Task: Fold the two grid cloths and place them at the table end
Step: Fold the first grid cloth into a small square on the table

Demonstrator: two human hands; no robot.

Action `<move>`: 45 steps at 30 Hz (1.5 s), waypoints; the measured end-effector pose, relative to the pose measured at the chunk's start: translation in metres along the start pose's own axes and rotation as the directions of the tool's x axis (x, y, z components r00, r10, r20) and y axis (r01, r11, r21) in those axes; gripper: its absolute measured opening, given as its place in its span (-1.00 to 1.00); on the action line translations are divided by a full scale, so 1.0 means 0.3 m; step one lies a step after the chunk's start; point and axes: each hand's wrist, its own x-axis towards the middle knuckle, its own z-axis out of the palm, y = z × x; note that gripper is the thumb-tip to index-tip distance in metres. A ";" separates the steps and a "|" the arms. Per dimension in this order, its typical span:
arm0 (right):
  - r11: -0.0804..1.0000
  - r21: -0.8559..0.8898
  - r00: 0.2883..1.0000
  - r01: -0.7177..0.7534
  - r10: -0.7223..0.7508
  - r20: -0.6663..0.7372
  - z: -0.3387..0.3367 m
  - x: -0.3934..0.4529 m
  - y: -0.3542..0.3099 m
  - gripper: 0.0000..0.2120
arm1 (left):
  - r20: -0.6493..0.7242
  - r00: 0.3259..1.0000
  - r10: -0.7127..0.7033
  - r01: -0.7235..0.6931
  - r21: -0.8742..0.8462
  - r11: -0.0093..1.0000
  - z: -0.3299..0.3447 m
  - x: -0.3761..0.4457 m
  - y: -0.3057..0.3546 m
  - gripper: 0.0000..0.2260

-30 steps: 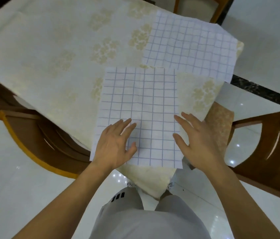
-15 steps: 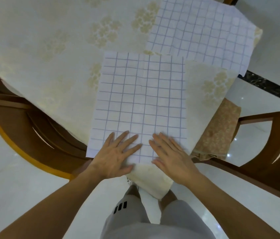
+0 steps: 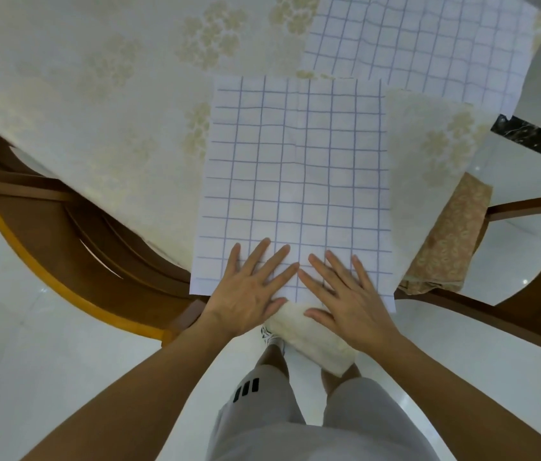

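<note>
A white cloth with a blue grid lies flat at the near corner of the table, its near edge reaching past the corner. My left hand and my right hand press flat on its near edge, side by side, fingers straight and spread, index fingertips almost touching. A second grid cloth lies spread out at the far right, its near edge just beyond the first cloth's far edge.
The table wears a cream floral cover that hangs off the corner below my hands. Wooden chairs stand at the left and right; the right one has a beige cushion. The floor is glossy white tile.
Both hands slid toward me and closer together along the near cloth, from apart in its lower half to side by side at its near edge. The view moved in closer.
</note>
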 end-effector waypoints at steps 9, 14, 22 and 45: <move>0.999 -0.010 0.982 -0.034 0.031 -0.185 0.032 0.023 0.003 -0.53 | 0.038 0.999 -0.004 0.004 -0.013 1.000 -0.010 0.001 0.002 -0.38; 0.998 0.020 0.978 -0.056 0.059 -0.199 0.011 0.012 0.004 -0.50 | -0.005 1.000 -0.029 0.028 -0.044 0.999 -0.008 0.000 -0.007 -0.40; 0.987 -0.032 0.976 -0.155 0.148 -0.158 -0.028 -0.039 0.010 -0.27 | 0.035 0.993 -0.115 0.118 -0.112 0.987 -0.076 -0.048 -0.005 -0.33; 0.985 0.103 0.954 -0.138 0.161 -0.255 -0.239 -0.372 0.136 -0.15 | -0.338 0.841 -0.422 0.331 -0.295 0.896 -0.164 -0.266 0.439 -0.41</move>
